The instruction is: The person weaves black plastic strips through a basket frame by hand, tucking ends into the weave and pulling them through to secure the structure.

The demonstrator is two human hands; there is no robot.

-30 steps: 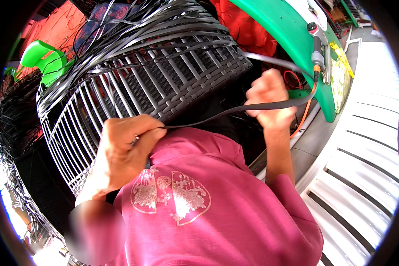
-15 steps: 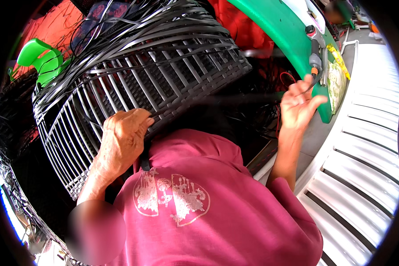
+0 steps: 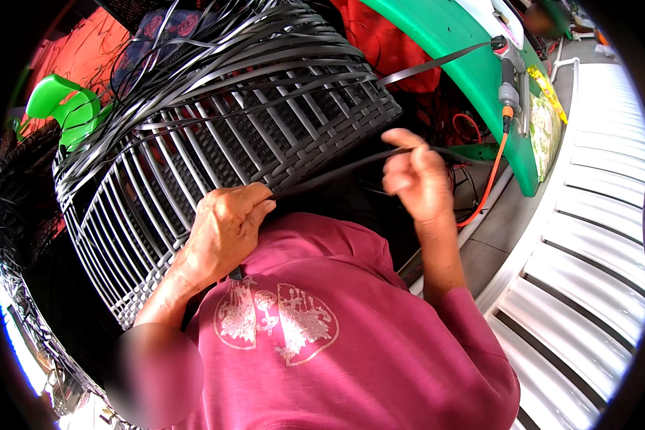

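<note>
A large dark grey wicker piece (image 3: 330, 130), with a plaited band along its near edge and spaced slats above, lies before me. My left hand (image 3: 229, 218) is closed at that edge, pinching a flat black weaving strip (image 3: 330, 175). From there the strip runs rightward, pulled out in a line above my lap. My right hand (image 3: 419, 179) grips it farther along, index finger pointing left; motion blurs the fingertips. Beyond the right hand the strip's tail carries on to the right. Loose dark strips (image 3: 265, 43) lie bundled across the wicker's far side.
At the right stands a green table (image 3: 473, 93) with a power tool (image 3: 507, 79) and its orange hose (image 3: 491, 186). A white slatted bench (image 3: 580, 279) curves along my right. A bright green chair (image 3: 68, 107) stands at far left, near orange-red cloth (image 3: 82, 46).
My right hand has moved left and its fingers have curled in. My left hand has slid a little rightward along the wicker edge. The strip shows more sharply.
</note>
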